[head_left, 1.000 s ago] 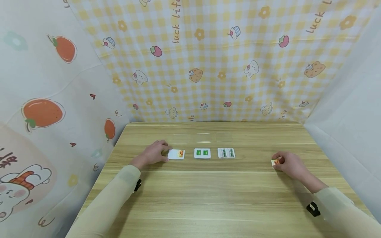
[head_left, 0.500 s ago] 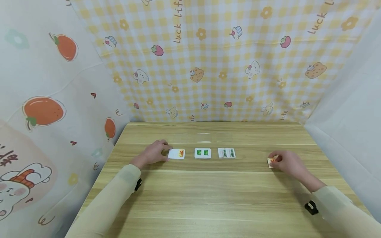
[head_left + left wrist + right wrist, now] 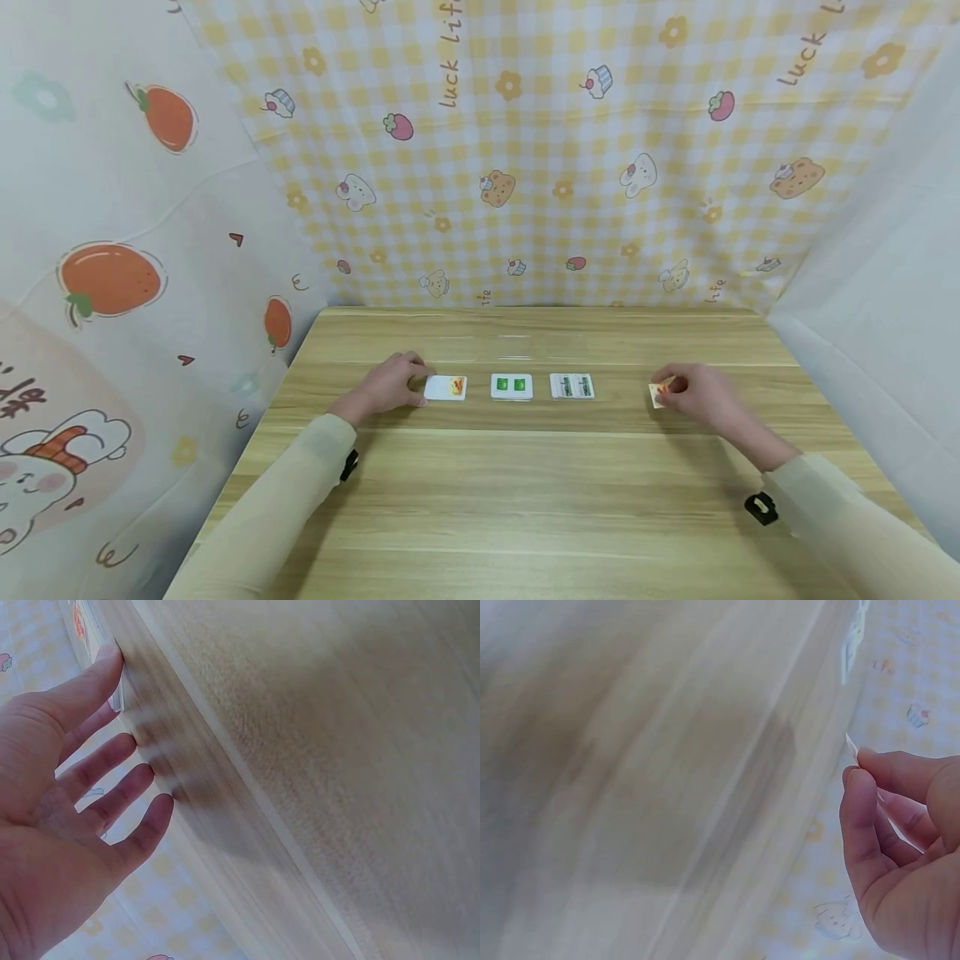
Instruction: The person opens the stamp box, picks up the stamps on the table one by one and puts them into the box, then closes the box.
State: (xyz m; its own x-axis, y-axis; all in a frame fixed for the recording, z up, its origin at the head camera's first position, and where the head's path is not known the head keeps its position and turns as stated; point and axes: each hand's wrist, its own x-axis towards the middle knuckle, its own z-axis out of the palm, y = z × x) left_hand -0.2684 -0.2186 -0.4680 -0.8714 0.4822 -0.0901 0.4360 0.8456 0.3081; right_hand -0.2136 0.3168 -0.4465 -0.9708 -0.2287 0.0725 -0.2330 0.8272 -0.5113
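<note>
My left hand (image 3: 390,383) rests at the left end of a white card pile (image 3: 440,388) with an orange food-like picture. Thumb and forefinger hold its two long edges; in the left wrist view the other fingers are spread beside it. My right hand (image 3: 702,393) pinches a small card (image 3: 656,397) with a similar orange picture between thumb and forefinger, above the right part of the table. Most of that card is hidden behind the fingers. In the right wrist view, the card (image 3: 852,748) is seen nearly edge-on, tilted.
To the right of the left pile lie a card pile with two green pictures (image 3: 512,387) and another with two dark green pictures (image 3: 572,386). Faint clear plastic pieces (image 3: 514,347) lie behind them on the wooden table (image 3: 510,492). A checked curtain (image 3: 525,208) hangs at the back.
My right hand has moved left and slightly away from me, carrying the card up from lower right. The left hand and the three piles have stayed in place.
</note>
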